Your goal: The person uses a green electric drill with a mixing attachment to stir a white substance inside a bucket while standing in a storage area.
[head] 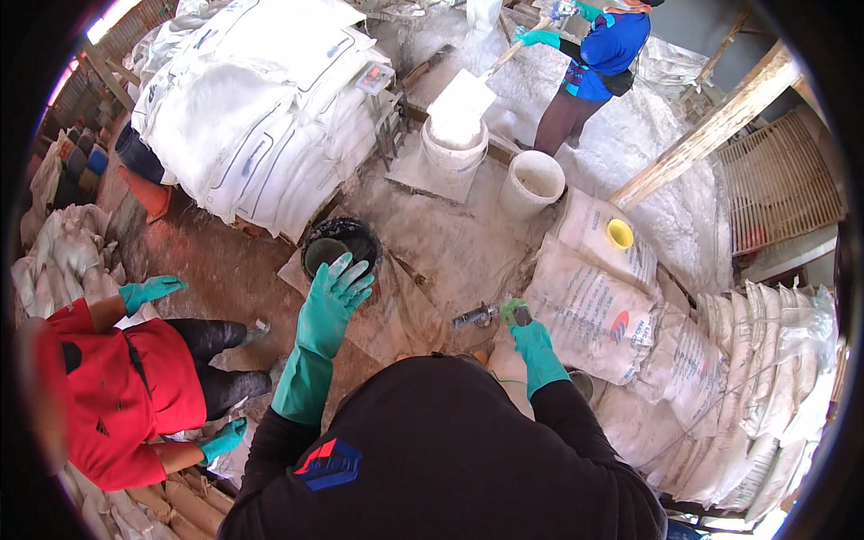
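Observation:
My left hand (pixel 335 297), in a green rubber glove, is raised with its fingers apart and holds nothing. Below it in the picture plane stands a black bucket (pixel 362 236) with a smaller dark container (pixel 324 255) inside. In the matching glove, my right hand (pixel 533 341) grips a hand-held tool (pixel 480 315) with a grey metal end and a green part near the fingers. Its exact kind cannot be made out. Printed white sacks (pixel 587 304) lie just right of that hand.
A co-worker (pixel 601 61) tips white powder from a shovel (pixel 466 94) into a white bucket (pixel 453 152) on a platform scale (pixel 426 181). Another white bucket (pixel 533 182) stands beside it. A person in red (pixel 128 385) is at left. Stacked sacks (pixel 270 115) and a wooden post (pixel 702 128) flank the floor.

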`<state>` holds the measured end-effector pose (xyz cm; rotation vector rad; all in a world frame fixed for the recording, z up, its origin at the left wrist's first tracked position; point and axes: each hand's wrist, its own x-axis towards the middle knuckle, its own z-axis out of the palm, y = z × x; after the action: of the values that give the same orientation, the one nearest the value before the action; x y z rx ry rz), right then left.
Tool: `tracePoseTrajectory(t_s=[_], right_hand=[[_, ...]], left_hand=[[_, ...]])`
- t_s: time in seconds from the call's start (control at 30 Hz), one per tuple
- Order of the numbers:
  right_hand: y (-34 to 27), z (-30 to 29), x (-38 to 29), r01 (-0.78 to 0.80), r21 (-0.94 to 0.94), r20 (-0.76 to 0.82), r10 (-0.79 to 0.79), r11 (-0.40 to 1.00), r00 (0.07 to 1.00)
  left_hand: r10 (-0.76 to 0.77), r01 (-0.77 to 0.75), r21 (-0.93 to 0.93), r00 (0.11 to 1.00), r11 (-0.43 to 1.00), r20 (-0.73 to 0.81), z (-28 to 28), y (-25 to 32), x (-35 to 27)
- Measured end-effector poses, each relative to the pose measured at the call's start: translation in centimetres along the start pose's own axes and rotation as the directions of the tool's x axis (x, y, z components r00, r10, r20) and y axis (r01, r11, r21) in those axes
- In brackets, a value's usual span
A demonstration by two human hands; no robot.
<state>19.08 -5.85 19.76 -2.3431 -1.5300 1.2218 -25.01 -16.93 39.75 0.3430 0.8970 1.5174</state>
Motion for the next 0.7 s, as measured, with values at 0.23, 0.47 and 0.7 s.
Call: tracePoseTrajectory(t_s=[0.23, 0.47, 0.7], right_hand=[[0.3, 0.8, -2.1, 0.008, 0.058, 0.040, -0.010, 0.998, 0.999], [2.4, 2.3, -4.5, 0.026, 0.126, 0.071, -0.036, 0.992, 0.997], [4.6, 2.7, -5.6, 0.156, 0.040, 0.156, -0.160, 0.987, 0.975]], left_hand=[[-0.086, 0.093, -0.037, 0.984, 0.995, 0.155, 2.3, 0.2, -0.1], [-0.202, 0.231, -0.053, 0.925, 0.972, 0.321, 3.1, -2.2, 0.9], [-0.241, 0.242, 0.052, 0.877, 0.969, 0.416, 5.2, -3.9, 1.2]])
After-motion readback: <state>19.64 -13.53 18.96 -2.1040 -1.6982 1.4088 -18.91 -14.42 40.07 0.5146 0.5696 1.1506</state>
